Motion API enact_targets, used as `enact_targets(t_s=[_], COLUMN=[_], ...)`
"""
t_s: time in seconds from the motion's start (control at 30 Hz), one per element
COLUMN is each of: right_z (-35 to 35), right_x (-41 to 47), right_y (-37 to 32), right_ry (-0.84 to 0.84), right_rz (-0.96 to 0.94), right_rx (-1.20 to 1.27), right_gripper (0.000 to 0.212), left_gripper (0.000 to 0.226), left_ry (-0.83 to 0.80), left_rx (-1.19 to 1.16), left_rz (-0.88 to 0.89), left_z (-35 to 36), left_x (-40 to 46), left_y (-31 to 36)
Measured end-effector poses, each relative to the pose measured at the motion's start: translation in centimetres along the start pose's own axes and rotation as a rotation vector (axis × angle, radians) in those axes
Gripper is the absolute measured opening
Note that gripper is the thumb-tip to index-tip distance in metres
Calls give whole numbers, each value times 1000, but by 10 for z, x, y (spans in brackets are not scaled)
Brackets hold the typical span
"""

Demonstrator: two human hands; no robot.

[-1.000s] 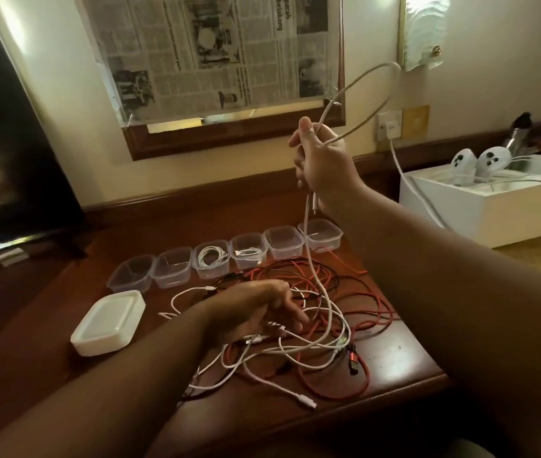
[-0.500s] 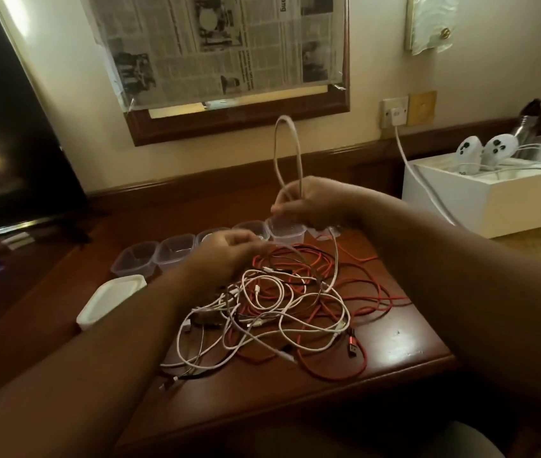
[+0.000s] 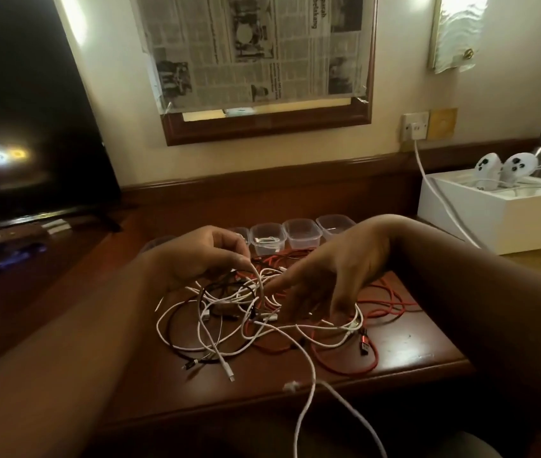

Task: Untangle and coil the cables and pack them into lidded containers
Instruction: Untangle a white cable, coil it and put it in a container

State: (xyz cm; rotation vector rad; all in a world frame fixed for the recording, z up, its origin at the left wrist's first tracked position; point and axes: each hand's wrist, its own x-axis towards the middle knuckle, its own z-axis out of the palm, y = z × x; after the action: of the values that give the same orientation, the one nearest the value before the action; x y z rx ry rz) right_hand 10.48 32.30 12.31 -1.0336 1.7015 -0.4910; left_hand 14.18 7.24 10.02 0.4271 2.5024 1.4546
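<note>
A tangle of white cables [image 3: 229, 328], a red cable [image 3: 345, 370] and a black cable [image 3: 176, 325] lies on the wooden table [image 3: 411, 345]. My left hand [image 3: 196, 256] hovers over the pile's left side and pinches a white cable [image 3: 309, 375], which runs through the pile and hangs off the table's front edge. My right hand [image 3: 328, 276] reaches down into the middle of the pile, fingers spread and fairly straight among the strands. Behind my hands stands a row of clear plastic containers [image 3: 302, 231]; one of them [image 3: 267, 239] holds a coiled white cable.
A dark TV screen [image 3: 24, 127] stands at the left. At the right is a white box [image 3: 494, 213] holding two white devices, with a white cord [image 3: 434, 193] running up to a wall socket. A newspaper-covered frame [image 3: 262, 61] hangs on the wall.
My right hand has come down from holding a raised white loop into the pile. That cable now trails off the front edge. My left hand rose and pinched a white strand.
</note>
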Motion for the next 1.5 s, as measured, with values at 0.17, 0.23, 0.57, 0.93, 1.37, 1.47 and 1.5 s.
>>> enact_targets(t_s=[0.17, 0.23, 0.57, 0.93, 1.37, 1.47, 1.5], right_z=[16, 23, 75, 62, 55, 46, 42], right_x=[4, 15, 45, 15, 28, 30, 33], right_y=[-11, -12, -36, -54, -55, -60, -60], right_ry=[533, 949, 805, 770, 646, 553, 596], right_rz=[-92, -108, 55, -295, -204, -459, -558], right_rx=[78, 42, -406, 510, 650, 958, 1047], right_gripper=[49, 38, 21, 29, 46, 36, 34], left_gripper=[6, 16, 22, 62, 37, 40, 40], left_ry=[155, 229, 497, 549, 579, 482, 428], left_rx=[-221, -405, -1257, 23, -433, -770, -854], left_rz=[6, -3, -24, 138, 231, 84, 49], left_z=[7, 11, 30, 45, 43, 69, 79], left_x=[-10, -11, -21, -40, -13, -4, -3], left_y=[9, 11, 36, 41, 27, 15, 11])
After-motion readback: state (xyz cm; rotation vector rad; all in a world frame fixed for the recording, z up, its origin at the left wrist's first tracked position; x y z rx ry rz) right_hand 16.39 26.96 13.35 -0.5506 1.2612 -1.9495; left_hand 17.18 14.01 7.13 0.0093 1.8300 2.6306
